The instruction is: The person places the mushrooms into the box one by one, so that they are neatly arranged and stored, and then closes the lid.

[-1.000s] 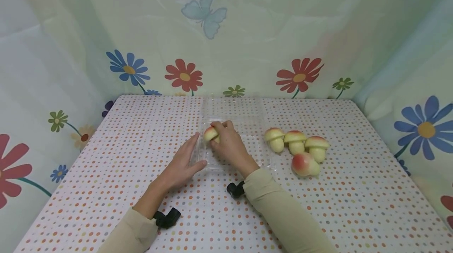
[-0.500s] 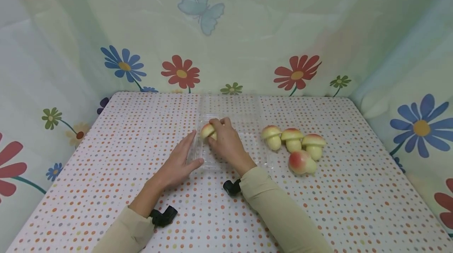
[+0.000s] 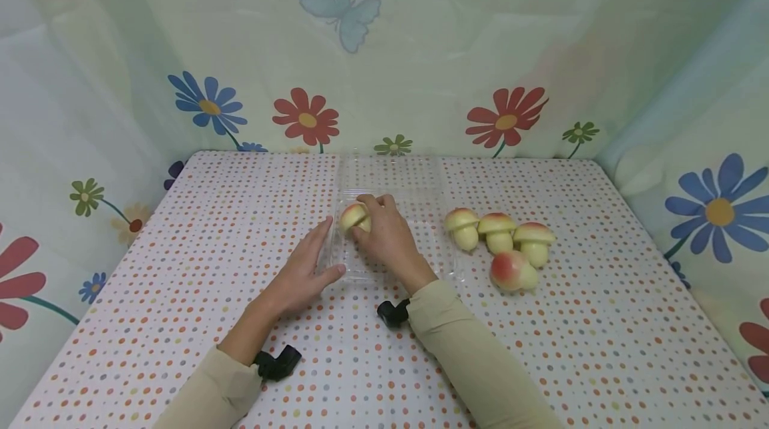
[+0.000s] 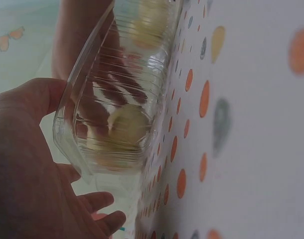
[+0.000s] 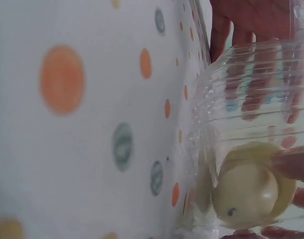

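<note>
A clear plastic clamshell box (image 3: 429, 229) stands in front of me, its lid folded open toward the back. Inside its left end, my right hand (image 3: 389, 235) grips a mushroom-shaped piece (image 3: 354, 215) with a yellow cap blushed red and a pale stem. In the right wrist view, the round stem end (image 5: 246, 191) shows through the box wall, with fingers around the cap. My left hand (image 3: 303, 272) lies along the box's left side, fingers extended and thumb toward the front corner. The left wrist view has its thumb at the box rim (image 4: 62, 107).
Several matching mushroom pieces (image 3: 496, 232) sit grouped right of the box; three stand upright and one lies on its side (image 3: 510, 271) in front. A dotted cloth (image 3: 601, 322) covers the table. A flowered curtain (image 3: 414, 49) hangs behind and at both sides.
The head view has shifted slightly. My right fingers have drawn a little to the right on the mushroom piece, and more of its stem shows. The left hand stays beside the box.
</note>
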Motion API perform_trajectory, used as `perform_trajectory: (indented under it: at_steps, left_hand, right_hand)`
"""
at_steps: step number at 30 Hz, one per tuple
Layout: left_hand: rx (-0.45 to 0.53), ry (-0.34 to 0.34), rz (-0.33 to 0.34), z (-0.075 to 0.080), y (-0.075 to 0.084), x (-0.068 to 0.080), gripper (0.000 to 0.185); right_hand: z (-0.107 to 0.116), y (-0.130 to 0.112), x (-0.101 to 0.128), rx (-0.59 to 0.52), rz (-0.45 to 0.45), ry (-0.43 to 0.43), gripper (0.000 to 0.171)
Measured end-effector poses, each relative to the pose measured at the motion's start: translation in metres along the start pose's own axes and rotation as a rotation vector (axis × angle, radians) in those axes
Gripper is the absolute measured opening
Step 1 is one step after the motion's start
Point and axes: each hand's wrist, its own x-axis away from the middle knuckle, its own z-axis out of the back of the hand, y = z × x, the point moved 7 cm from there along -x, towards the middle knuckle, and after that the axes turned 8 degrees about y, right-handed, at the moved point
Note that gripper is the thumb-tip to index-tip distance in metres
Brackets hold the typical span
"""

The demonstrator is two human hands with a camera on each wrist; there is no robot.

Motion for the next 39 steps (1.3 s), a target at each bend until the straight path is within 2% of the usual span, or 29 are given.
perform_trajectory:
  at_steps: [5,22,32,39]
  left_hand:
    - [0.006,0.0,-0.001,0.0,0.0,-0.001,0.09]
    - [0.004,0.006,-0.016,0.001,0.0,-0.002,0.09]
    - [-0.002,0.009,-0.015,0.001,0.0,0.001,0.09]
    - [-0.01,0.003,-0.011,0.002,0.0,0.0,0.09]
  right_hand:
    - [0.002,0.002,0.002,0.01,-0.019,-0.005,0.065]
    - [0.017,0.003,0.013,-0.04,0.01,-0.02,0.071]
    - [0.03,0.0,0.018,-0.017,0.008,0.016,0.074]
    - [0.041,0.004,0.023,0.002,-0.017,0.01,0.071]
